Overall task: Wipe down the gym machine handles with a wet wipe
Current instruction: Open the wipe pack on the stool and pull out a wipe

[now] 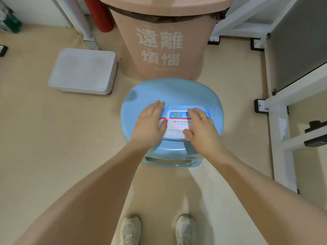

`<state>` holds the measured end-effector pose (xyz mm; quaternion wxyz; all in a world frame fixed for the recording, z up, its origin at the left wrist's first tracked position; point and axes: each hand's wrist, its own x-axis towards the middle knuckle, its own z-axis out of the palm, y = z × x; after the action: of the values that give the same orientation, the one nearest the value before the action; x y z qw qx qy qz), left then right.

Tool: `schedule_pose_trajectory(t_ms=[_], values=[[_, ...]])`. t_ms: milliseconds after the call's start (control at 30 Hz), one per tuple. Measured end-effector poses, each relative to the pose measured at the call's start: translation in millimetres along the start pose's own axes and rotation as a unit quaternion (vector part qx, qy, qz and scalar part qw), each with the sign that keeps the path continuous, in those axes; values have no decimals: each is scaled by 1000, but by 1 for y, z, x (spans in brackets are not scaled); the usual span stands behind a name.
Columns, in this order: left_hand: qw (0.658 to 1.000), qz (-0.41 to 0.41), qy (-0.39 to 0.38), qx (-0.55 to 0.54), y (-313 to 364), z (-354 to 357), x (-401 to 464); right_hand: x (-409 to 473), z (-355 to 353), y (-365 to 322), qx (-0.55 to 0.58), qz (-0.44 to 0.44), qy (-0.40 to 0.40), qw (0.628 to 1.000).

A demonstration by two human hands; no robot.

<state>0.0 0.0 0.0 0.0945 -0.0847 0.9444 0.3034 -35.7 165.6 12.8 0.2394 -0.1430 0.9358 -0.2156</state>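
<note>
Wipes pack (178, 121), flat on blue stool (141, 96), both hands upon it.

Pack: white and blue label marked "75", lying at the middle of the stool seat, partly covered by the hands. Left hand (150, 121): fingers straight and together, resting on the pack's left edge, gripping nothing. Right hand (200, 128): fingers extended over the pack's right side, thumb at the near edge, ring (204, 118) on one finger; whether it pinches the flap, cannot tell. Pink bin (159, 41) with white characters stands just behind the stool. White tray (83, 71) on the floor, left. White machine frame (283, 121), right. Two pale shoes (131, 230) below.
</note>
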Motion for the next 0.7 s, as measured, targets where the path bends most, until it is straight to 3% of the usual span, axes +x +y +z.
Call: schedule_pose_trajectory(t_ms=[100, 300, 467, 600, 700], values=[[999, 36, -28, 25, -12, -6, 8, 14, 6, -10, -81, -52, 25, 995], [996, 50, -67, 35, -36, 1, 22, 34, 8, -21, -204, -65, 14, 977], [997, 49, -58, -5, -41, 8, 24, 41, 21, -14, -376, -131, 118, 910], [996, 55, -62, -21, -43, 9, 22, 44, 19, -12, -461, -182, 126, 860], [996, 47, -57, -49, -43, 9, 22, 47, 16, -12, -462, -190, 97, 861]])
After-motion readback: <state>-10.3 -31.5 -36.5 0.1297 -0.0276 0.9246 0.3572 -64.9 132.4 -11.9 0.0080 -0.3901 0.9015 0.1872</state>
